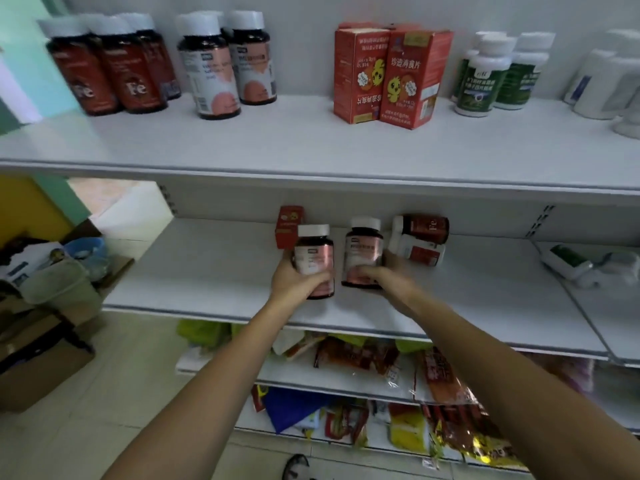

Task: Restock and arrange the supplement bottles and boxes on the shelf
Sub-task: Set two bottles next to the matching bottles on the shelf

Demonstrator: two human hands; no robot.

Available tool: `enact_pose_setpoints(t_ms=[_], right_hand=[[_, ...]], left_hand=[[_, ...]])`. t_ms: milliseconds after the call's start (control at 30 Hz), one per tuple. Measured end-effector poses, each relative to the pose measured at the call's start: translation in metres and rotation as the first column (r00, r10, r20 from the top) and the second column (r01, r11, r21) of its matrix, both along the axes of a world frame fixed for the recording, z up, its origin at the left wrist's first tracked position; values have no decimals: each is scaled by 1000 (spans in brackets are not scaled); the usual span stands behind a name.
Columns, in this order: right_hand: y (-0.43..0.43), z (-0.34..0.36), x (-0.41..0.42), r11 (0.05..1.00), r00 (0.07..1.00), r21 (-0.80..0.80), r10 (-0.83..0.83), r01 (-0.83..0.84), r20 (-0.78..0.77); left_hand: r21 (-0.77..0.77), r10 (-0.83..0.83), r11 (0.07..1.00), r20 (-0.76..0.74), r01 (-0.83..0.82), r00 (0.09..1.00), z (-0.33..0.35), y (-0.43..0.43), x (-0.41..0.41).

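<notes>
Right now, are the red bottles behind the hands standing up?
No, the two red bottles lie on their sides on the lower shelf, just behind the right hand.

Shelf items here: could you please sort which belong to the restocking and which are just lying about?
Job: pink-label bottles in left hand and right hand; toppled Fe bottles; small red box.
Lying about: snack packets; cardboard box; bin.

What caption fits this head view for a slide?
Left hand and right hand each grip an upright pink-label bottle on the middle shelf, beside toppled Fe bottles.
</notes>
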State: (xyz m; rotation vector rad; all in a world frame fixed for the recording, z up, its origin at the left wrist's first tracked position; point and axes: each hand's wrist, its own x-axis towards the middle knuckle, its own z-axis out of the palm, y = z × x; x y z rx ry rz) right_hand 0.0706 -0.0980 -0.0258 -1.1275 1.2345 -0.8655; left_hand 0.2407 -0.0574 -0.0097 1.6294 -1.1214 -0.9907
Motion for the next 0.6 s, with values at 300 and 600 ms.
enact_pose_setpoints(t_ms=[300, 600], right_hand=[[107, 81, -16, 949, 867, 34, 272, -314, 418], [127, 161, 4, 938, 870, -173, 344, -300, 354]], left_hand=[[-183, 121, 972, -148, -147, 982, 61, 117, -13], [-363, 109, 922, -91, -135, 990, 143, 138, -2]])
